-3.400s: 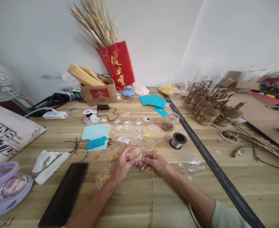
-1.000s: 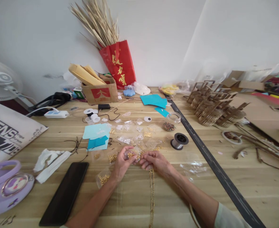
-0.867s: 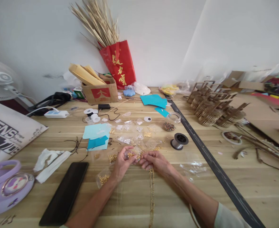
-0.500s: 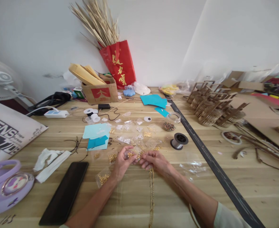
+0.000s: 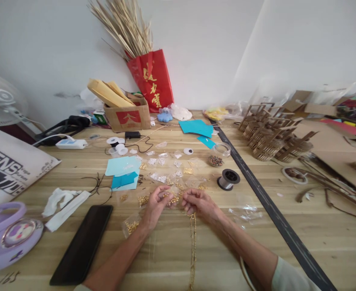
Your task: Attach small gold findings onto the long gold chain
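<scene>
In the middle of the table, my left hand (image 5: 157, 205) pinches a small clear plastic bag of gold beads (image 5: 172, 198) between thumb and fingers. Close to its right, my right hand (image 5: 197, 202) has thumb and fingertips pressed together; whatever is between them is too small to make out. Below my right hand a gold chain (image 5: 193, 246) runs down the table toward me. Left of my left wrist lies another clear bag of gold findings (image 5: 131, 226). Beyond my hands are several little bags of silver pieces (image 5: 159, 178) and gold pieces (image 5: 188, 171).
A black phone (image 5: 81, 244) lies at the left, near white tissue (image 5: 59, 203). A wire spool (image 5: 228, 180) stands right of my hands, with a bowl of beads (image 5: 216, 161) behind it. Small wooden baskets (image 5: 275, 133) crowd the back right. A red bag (image 5: 153, 83) leans on the wall.
My hands have drawn slightly apart, opening a small gap between the right fingertips and the bag. The bag of gold beads shows more plainly in my left hand.
</scene>
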Tool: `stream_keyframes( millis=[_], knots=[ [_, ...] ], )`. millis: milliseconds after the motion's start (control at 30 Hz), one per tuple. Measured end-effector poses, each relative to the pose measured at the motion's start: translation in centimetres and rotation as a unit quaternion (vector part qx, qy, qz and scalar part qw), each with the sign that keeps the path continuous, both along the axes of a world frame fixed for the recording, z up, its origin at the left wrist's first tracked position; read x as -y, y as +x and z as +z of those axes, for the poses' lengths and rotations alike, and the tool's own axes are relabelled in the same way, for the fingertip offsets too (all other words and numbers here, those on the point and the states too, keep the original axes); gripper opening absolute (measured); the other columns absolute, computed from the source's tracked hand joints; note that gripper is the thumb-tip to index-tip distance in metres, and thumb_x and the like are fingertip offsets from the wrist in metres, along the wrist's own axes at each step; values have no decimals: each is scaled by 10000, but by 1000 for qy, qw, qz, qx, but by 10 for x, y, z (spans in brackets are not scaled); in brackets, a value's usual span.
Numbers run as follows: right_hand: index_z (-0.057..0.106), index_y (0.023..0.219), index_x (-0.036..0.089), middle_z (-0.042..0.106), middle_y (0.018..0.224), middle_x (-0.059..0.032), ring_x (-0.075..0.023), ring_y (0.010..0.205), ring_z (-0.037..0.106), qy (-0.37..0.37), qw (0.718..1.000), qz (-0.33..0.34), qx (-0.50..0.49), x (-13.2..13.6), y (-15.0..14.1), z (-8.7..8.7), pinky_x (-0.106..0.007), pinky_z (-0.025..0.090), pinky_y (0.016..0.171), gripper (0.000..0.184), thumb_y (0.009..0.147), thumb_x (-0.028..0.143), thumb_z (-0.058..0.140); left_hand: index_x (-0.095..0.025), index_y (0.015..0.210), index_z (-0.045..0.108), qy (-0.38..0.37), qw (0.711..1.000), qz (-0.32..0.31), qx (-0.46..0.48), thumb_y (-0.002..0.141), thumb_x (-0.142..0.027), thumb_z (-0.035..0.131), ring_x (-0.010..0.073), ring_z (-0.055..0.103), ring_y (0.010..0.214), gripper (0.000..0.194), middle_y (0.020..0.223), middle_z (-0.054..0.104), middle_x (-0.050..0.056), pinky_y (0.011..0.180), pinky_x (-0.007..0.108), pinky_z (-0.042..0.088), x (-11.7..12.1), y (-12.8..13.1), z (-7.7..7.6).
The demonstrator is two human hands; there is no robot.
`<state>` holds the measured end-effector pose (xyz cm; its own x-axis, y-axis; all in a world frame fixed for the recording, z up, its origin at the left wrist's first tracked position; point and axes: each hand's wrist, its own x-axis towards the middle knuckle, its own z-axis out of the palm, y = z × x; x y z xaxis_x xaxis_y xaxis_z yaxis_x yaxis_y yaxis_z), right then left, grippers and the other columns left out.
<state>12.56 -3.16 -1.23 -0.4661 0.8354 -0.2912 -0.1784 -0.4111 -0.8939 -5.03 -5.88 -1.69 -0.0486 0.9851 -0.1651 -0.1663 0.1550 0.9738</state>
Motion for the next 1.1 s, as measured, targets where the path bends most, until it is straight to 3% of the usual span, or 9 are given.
stream_keyframes(
  millis=[200, 633, 767, 833, 933, 1100],
  knots=[
    [596, 731, 140, 644, 624, 15, -60, 456, 556, 2, 1000, -12, 12, -2, 0, 2, -161, 433, 436, 358, 630, 435, 771, -145, 966, 573, 14, 1000, 8, -2, 700, -389, 694, 174, 603, 773, 380, 807, 631, 36, 617, 264, 533, 0, -2, -1],
    [598, 679, 143, 595, 576, 30, -68, 459, 520, 62, 996, -12, 57, -4, 2, 7, -188, 418, 461, 353, 608, 445, 765, -151, 949, 567, 22, 1000, 13, -14, 679, -374, 710, 178, 608, 797, 379, 834, 630, 36, 627, 261, 527, -1, -2, -5],
    [586, 722, 159, 580, 582, 36, -86, 485, 523, 107, 990, -3, 97, -7, 6, 4, -209, 419, 486, 311, 672, 444, 702, -161, 947, 567, 14, 1000, 14, 1, 673, -378, 711, 181, 617, 806, 378, 844, 644, 34, 636, 267, 530, -1, -2, -4],
    [598, 738, 158, 569, 594, 35, -89, 515, 510, 189, 969, 0, 157, -8, 10, 4, -206, 393, 502, 225, 734, 377, 649, -163, 942, 566, 9, 1000, 17, 8, 659, -379, 720, 181, 621, 797, 388, 823, 647, 26, 628, 264, 528, -1, -1, -4],
    [620, 739, 153, 583, 645, 22, -96, 590, 505, 320, 909, 23, 264, -8, 17, 9, -204, 364, 546, 100, 781, 235, 582, -159, 917, 573, 13, 999, 28, 12, 631, -376, 739, 167, 620, 762, 395, 789, 641, 14, 603, 242, 519, -2, 0, -2],
    [614, 734, 153, 602, 662, 6, -105, 602, 521, 403, 823, 64, 396, -5, 27, 19, -204, 353, 571, 85, 778, 127, 545, -154, 896, 568, 11, 999, 23, 35, 632, -372, 745, 141, 610, 706, 385, 768, 639, 8, 568, 221, 517, -2, 1, -1]
  ],
)
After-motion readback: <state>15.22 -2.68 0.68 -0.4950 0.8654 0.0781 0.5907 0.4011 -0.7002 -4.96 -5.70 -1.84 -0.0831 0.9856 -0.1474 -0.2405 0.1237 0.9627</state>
